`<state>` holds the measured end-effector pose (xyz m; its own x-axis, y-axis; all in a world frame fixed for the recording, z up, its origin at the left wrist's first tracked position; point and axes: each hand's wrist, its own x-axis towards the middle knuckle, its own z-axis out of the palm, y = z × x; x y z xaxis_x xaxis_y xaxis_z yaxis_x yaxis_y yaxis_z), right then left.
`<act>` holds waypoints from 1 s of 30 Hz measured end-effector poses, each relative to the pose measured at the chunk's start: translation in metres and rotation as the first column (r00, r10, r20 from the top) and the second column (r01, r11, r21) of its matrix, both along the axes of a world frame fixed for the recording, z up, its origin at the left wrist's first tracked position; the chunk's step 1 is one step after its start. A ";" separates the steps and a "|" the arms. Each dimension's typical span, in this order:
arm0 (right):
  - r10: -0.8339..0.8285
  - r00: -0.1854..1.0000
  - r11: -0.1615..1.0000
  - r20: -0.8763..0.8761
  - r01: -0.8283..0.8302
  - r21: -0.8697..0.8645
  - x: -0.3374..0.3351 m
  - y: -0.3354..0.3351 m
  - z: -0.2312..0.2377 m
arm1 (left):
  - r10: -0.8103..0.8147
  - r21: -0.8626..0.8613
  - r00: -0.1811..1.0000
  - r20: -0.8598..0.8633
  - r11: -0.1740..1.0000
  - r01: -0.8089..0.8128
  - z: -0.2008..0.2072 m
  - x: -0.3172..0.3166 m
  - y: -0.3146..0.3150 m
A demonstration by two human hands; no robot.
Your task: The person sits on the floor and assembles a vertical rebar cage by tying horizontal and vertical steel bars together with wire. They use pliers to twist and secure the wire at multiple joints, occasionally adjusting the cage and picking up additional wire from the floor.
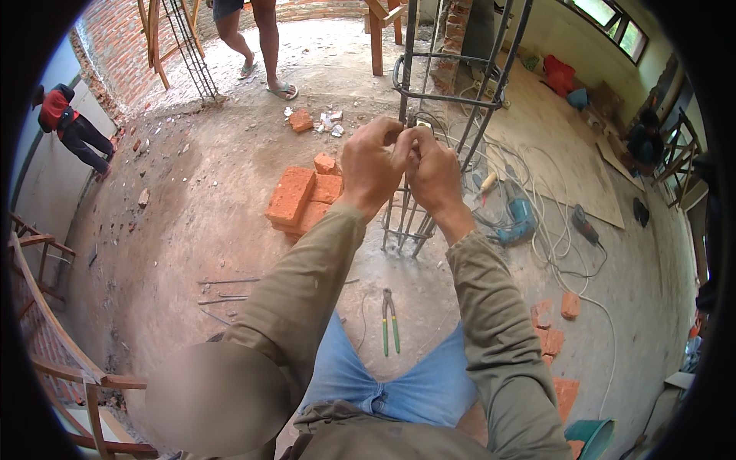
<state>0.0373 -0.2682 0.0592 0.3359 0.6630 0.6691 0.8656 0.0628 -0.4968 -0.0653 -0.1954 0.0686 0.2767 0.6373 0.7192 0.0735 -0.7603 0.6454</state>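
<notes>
Both my hands meet in front of an upright rebar cage (452,99) of dark steel bars with square stirrups. My left hand (369,165) is closed in a pinch at the cage's near left bar. Close against it, my right hand (437,175) also pinches, fingertips touching or nearly touching the left ones. Whatever is between the fingers is too small and hidden to make out. Below the hands, the cage's lower bars run down to the concrete floor. Between my knees lies a pair of pincers (387,296) with green handles.
Stacked orange bricks (291,194) stand left of the cage. On its right lie a teal power drill (521,218), a grinder (585,225) and tangled cables. Broken bricks (547,340) and a green bucket (592,438) are near my right side. Two people stand farther off.
</notes>
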 end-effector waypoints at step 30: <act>0.063 0.994 0.977 -0.090 -0.080 -0.199 0.022 0.031 -0.017 | -0.324 -0.374 0.938 -0.124 0.891 0.258 -0.075 0.020 0.037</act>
